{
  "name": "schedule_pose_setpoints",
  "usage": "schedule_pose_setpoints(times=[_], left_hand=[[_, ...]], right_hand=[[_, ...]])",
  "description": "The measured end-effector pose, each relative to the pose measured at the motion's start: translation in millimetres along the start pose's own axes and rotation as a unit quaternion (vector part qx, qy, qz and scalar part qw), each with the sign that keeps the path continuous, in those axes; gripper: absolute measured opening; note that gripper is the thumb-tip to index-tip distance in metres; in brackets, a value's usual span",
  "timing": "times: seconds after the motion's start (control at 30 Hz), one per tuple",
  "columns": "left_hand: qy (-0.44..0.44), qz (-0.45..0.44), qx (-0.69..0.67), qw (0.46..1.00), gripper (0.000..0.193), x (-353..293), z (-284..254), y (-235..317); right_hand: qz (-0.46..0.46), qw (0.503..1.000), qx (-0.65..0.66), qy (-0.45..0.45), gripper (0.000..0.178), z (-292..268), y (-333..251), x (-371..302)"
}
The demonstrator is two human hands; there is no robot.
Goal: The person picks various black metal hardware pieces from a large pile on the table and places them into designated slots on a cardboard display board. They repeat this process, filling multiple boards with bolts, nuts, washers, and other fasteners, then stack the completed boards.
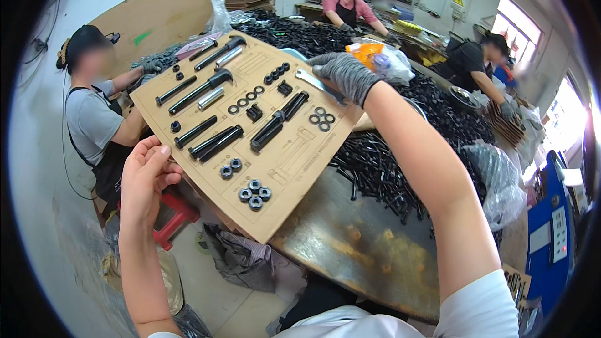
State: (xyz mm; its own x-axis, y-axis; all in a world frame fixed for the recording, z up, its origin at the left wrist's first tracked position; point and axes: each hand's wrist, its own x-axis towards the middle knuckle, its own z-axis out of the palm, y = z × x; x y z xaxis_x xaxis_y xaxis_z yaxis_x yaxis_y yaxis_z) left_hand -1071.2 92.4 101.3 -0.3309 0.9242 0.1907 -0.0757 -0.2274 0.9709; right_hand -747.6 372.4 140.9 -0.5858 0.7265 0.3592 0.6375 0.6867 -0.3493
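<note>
A brown cardboard sheet (288, 194), tilted above the table, carries black bolts (195, 131), nuts (255, 194), washers (322, 118) and silver sleeves (211, 98) in groups over printed outlines. My bare left hand (149, 166) pinches its left edge, thumb on top. At the far right edge my right hand (348, 76), in a grey knit glove, grips the sheet, its fingers beside a silver wrench (311, 79). The glove partly covers the wrench, and the fingertips under the sheet are hidden.
Heaps of black bolts (382, 172) cover the metal table (357, 238). People work at the left (94, 112), the back (350, 9) and the right (476, 66). A red stool (176, 220) stands below left; a blue machine (551, 238) is at right.
</note>
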Motion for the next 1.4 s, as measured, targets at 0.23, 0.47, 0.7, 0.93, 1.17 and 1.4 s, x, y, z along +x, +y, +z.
schedule_pose_setpoints(times=[0.23,0.47,0.7,0.93,1.17,1.4], left_hand=[[-0.137,-0.028,-0.068,0.988,0.033,-89,43,23],[-0.306,-0.173,-0.155,0.923,0.032,-194,94,-17],[-0.394,-0.305,-0.155,0.853,0.033,-272,129,-105],[-0.423,-0.488,-0.149,0.749,0.039,-234,153,-128],[-0.39,-0.527,-0.106,0.748,0.037,-260,141,-182],[-0.405,-0.536,-0.051,0.739,0.033,-260,138,-201]], right_hand=[[0.093,0.965,0.247,-0.007,0.034,-78,-12,-127],[0.295,0.897,0.325,0.04,0.038,-116,-34,-318],[0.323,0.915,0.24,0.031,0.034,-72,6,-463],[0.396,0.889,0.23,-0.03,0.028,-52,58,-451],[0.374,0.897,0.226,-0.066,0.029,25,89,-452],[0.324,0.938,0.114,-0.05,0.023,39,88,-442]])
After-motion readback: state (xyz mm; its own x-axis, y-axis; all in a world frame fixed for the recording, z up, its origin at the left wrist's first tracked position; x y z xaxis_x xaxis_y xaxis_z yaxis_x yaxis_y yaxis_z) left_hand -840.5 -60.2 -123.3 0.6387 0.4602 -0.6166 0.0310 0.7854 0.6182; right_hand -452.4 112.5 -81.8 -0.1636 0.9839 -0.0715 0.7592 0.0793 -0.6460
